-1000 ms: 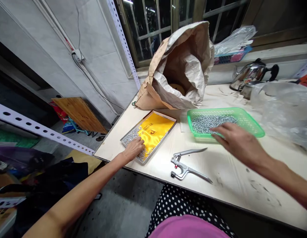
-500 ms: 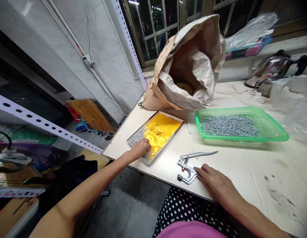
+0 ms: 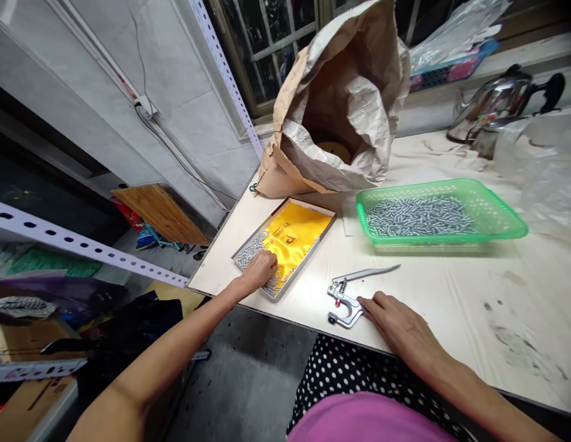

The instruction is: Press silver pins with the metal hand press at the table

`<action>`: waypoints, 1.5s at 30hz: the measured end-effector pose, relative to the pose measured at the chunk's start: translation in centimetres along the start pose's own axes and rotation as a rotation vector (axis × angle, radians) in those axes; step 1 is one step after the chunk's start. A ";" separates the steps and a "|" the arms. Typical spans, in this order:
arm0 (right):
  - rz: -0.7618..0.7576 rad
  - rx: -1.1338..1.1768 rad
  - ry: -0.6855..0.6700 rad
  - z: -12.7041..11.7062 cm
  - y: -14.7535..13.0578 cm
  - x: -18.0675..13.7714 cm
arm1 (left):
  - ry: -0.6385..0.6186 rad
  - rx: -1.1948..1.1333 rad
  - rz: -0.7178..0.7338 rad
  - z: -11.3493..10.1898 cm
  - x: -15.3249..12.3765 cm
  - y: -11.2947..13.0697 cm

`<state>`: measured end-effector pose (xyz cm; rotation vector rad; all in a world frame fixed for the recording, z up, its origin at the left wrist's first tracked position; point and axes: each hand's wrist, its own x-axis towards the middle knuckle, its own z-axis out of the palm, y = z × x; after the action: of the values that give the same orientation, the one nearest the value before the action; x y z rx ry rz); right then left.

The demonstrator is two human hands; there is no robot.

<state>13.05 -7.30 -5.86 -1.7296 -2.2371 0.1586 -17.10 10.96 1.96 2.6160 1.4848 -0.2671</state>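
- Pliers (image 3: 347, 298) lie on the desk (image 3: 451, 294) at 6 o'clock. The lower handle is covered by the right hand (image 3: 398, 325), fingers flat and not clenched.
- Pick-up is judged the step in hand; closure round the handle is called for.
- At 10 o'clock, metal pieces (image 3: 248, 248) in the box (image 3: 295, 233) are touched by the curled left hand (image 3: 260, 270); whether anything is pinched cannot be told.

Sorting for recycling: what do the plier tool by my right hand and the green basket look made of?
The plier tool looks like bare metal: silver-grey with a dull sheen, plus a small red part near the pivot. The green basket looks like plastic: slightly translucent, with a moulded mesh wall.
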 end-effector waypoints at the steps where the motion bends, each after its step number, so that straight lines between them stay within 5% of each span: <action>1: 0.003 0.000 -0.006 -0.1 0.0 0.1 | 0.023 -0.020 -0.017 -0.4 -0.1 0.1; 5: -0.005 -0.003 -0.077 -1.1 0.2 0.7 | 0.071 -0.394 -0.150 -1.8 -1.2 2.8; 8: -0.020 -0.015 -0.151 -2.2 0.3 1.1 | -0.032 -0.767 -0.151 -1.8 -2.8 7.2; 11: -0.042 -0.046 -0.201 -3.3 0.6 1.3 | -0.057 -0.878 -0.106 -0.5 -4.0 11.5; 14: -0.030 -0.094 -0.205 -4.1 1.4 1.1 | 0.000 -0.753 -0.050 1.6 -4.2 13.7; 20: 0.036 -0.123 -0.189 -4.3 2.8 0.4 | 0.104 -0.297 0.209 4.9 -3.8 13.3; 26: 0.065 -0.105 -0.148 -3.9 2.5 0.0 | -0.023 0.025 0.235 4.3 -4.0 14.1; 30: 0.045 -0.104 -0.102 -3.6 2.5 -0.2 | -0.051 0.032 0.218 3.9 -4.1 14.1; 34: 0.035 -0.116 -0.078 -3.2 2.7 -0.3 | 0.038 -0.298 0.163 4.3 -3.9 13.9; 36: 0.038 -0.123 -0.058 -3.0 2.7 -0.3 | 0.032 -0.609 0.003 4.5 -3.6 14.2; 40: 0.037 -0.132 -0.054 -2.8 2.7 -0.3 | -0.159 -1.151 -0.344 4.2 -2.7 15.8; 45: 0.051 -0.159 -0.085 -3.1 2.6 -0.2 | -0.258 -1.292 -0.476 3.7 -2.2 17.2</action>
<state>16.46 -7.13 -3.71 -1.8958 -2.3236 0.0687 -3.82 -0.40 -0.87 1.1755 1.4139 0.2517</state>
